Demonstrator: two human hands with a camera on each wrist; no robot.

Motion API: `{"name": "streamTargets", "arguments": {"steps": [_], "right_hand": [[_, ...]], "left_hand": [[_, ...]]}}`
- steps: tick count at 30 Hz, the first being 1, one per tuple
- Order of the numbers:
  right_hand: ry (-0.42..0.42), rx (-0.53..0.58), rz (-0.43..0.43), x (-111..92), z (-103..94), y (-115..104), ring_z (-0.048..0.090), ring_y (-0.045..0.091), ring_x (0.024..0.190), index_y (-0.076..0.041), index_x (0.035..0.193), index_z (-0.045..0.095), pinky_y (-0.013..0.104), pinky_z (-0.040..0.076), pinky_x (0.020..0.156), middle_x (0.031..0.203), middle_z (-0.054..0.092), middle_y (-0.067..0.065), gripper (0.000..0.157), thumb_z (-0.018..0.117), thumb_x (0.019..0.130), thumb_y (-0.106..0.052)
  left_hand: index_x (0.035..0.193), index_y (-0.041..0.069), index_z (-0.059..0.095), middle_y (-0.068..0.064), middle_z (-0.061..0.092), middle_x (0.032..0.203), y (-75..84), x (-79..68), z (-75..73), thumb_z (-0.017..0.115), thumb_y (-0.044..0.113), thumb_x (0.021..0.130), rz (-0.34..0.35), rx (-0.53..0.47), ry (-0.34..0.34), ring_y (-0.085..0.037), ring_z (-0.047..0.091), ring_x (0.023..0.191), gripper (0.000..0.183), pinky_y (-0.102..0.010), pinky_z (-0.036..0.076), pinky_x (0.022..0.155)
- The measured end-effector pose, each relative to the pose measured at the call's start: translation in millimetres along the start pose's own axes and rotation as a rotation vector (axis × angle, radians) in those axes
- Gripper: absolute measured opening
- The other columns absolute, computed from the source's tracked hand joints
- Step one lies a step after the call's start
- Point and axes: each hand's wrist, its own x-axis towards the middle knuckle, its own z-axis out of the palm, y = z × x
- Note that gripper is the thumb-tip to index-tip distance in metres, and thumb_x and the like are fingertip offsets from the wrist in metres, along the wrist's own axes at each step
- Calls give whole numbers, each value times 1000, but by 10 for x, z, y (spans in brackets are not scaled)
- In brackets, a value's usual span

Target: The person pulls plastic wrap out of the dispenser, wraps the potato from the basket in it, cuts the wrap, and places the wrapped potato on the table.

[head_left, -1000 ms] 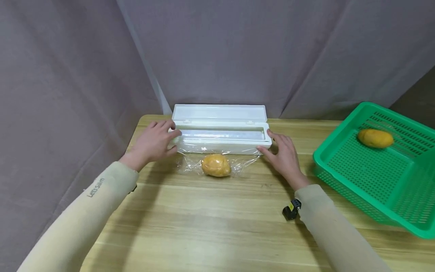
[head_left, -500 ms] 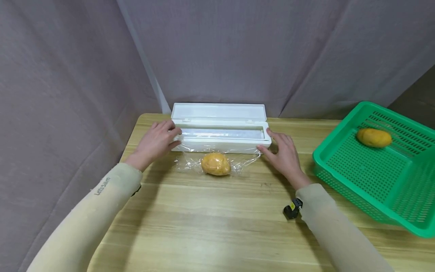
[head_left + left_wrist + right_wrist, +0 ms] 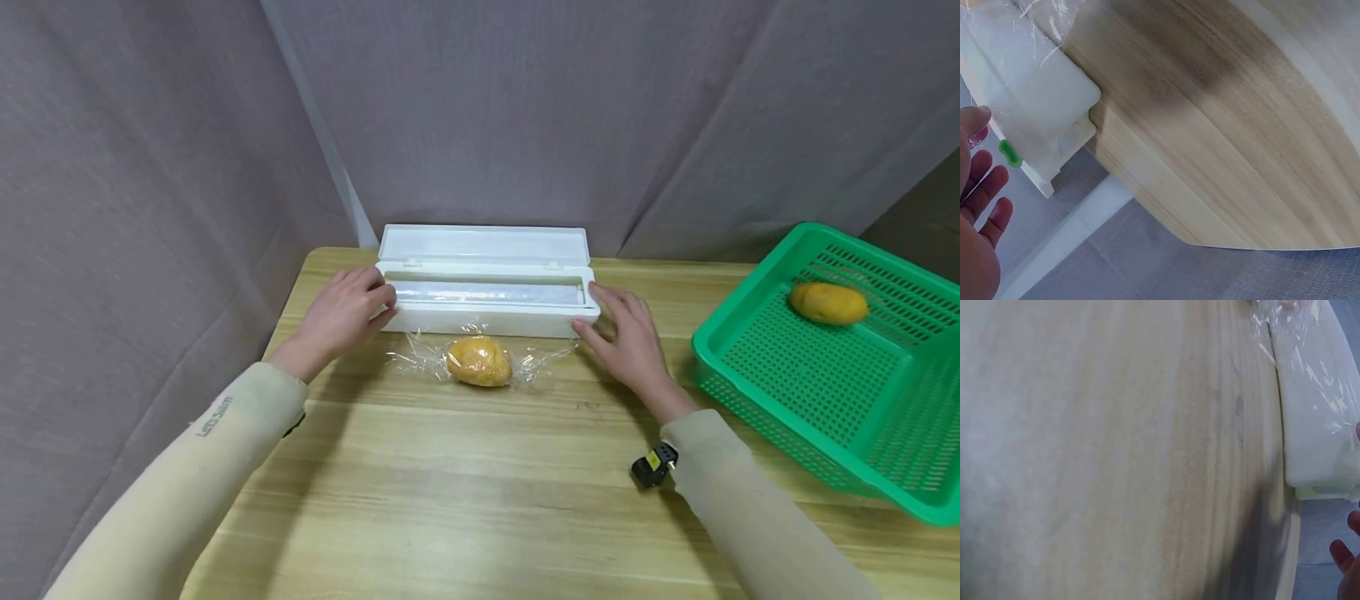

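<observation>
In the head view, a yellow potato (image 3: 478, 361) lies on the table under crinkled cling film (image 3: 527, 364). Behind it stands a white cling film dispenser (image 3: 487, 320), lid raised, with the film roll (image 3: 487, 292) showing inside. My left hand (image 3: 335, 317) is at the dispenser's left end; thumb and forefinger meet on what looks like clear film in the left wrist view, beside a green tab (image 3: 1010, 153). My right hand (image 3: 626, 337) grips the dispenser's right end, thumb at the front and fingers behind. Only a few right fingertips (image 3: 1341, 555) show in the right wrist view.
At the right, a green perforated basket (image 3: 757, 325) holds another yellow potato (image 3: 828, 303). A grey curtain (image 3: 487, 117) hangs right behind the wooden table (image 3: 450, 492). The table's left edge lies close to my left forearm.
The film between the dispenser and the potato was stretched out at both sides; now it lies looser and has drawn in toward the potato. Left fingers have closed together; the right hand stays at its end.
</observation>
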Motion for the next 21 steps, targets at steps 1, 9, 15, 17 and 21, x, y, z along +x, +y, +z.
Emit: {"name": "streamTargets", "arguments": {"steps": [1, 9, 15, 17, 21], "right_hand": [[2, 6, -8, -4, -8, -17, 48, 46, 137, -6, 153, 56, 66, 38, 116, 148, 55, 26, 66, 81, 95, -25], [18, 36, -78, -92, -83, -204, 48, 44, 131, -4, 139, 65, 66, 40, 110, 138, 56, 24, 52, 84, 92, -17], [-3, 58, -93, -160, -134, -326, 55, 37, 111, -3, 120, 71, 56, 46, 96, 111, 61, 17, 29, 82, 94, -11], [-36, 83, -86, -170, -150, -352, 60, 32, 101, -3, 117, 72, 53, 51, 90, 102, 64, 13, 23, 80, 96, -9], [-137, 136, -34, -193, -174, -380, 66, 23, 82, -5, 118, 71, 43, 55, 73, 84, 67, 5, 16, 73, 102, -10]], "left_hand": [[89, 9, 66, -10, 58, 91, 5, -14, -9, 81, 6, 92, 2, -7, 9, -33, 57, 86, 15, -51, 47, 80], [90, 10, 69, -7, 62, 88, 99, -143, -123, 84, 3, 88, -2, -69, 16, -31, 62, 83, 17, -53, 53, 79], [91, 9, 70, -6, 66, 87, 167, -212, -167, 81, 0, 88, -18, -134, -19, -26, 65, 80, 14, -50, 55, 76], [93, 9, 70, -6, 67, 87, 187, -236, -176, 79, 0, 89, -27, -146, -38, -25, 66, 81, 13, -49, 55, 76], [95, 9, 69, -5, 68, 87, 223, -293, -171, 79, 1, 90, -45, -161, -58, -23, 68, 82, 14, -45, 57, 75]]}}
